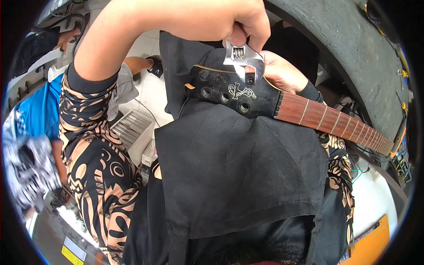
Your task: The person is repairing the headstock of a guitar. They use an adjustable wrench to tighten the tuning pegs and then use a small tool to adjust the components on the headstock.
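My left hand (249, 24) reaches in over the top, its fingers closed round a silver adjustable wrench (252, 56). The wrench's jaws point down at a tuner hole near the upper edge of a black guitar headstock (263, 100). I cannot tell whether they touch the fitting in that hole. Several round tuner holes and a pale inlay mark the headstock's face. It joins a reddish-brown fretboard (329, 118) that runs off to the right. Behind the headstock's upper edge my right hand (282, 73) holds the guitar neck, most of its fingers hidden.
A black apron (238, 172) covers my lap under the headstock. A dark grey curved bench surface (349, 48) rises at upper right. To the left, another person in blue (42, 106) sits close by, near a slatted metal rack (132, 128). An orange board (373, 240) stands at lower right.
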Available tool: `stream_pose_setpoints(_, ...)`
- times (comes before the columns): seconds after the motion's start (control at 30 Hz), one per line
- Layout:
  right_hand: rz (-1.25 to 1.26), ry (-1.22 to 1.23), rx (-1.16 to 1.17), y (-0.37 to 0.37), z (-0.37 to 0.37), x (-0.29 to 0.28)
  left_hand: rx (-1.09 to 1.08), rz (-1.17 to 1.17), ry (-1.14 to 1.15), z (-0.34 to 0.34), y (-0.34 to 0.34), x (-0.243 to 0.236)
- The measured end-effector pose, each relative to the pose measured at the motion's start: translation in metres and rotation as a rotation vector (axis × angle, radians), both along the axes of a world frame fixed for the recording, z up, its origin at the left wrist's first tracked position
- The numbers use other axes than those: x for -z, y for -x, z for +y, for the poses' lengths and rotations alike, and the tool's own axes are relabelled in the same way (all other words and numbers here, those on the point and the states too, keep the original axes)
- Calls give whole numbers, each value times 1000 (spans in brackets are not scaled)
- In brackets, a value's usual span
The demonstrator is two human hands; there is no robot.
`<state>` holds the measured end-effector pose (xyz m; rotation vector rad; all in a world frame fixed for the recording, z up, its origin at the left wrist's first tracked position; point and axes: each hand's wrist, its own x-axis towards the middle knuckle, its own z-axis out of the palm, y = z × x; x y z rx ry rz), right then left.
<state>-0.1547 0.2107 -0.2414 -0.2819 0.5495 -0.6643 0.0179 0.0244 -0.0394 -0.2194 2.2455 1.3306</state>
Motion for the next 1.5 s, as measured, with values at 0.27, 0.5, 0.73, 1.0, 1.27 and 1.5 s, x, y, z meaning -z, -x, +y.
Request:
stream_pose_setpoints(0.27,15,23,-63,10,-2,12,127,-95,84,4,24,19)
stream_pose_setpoints(0.5,49,58,17,0,-3,4,93,91,188,6,8,13)
stream_pose_setpoints(0.73,48,112,-4,0,-2,2,-79,211,-30,4,-14,54)
stream_pose_setpoints(1.0,-76,72,60,-1,-1,4,-102,282,-67,5,-23,59)
stream_pose_setpoints(1.27,-120,76,56,4,4,2,7,402,141,11,-21,67)
stream_pose_setpoints(1.5,-63,207,66,10,2,-18,-304,185,30,31,-56,87)
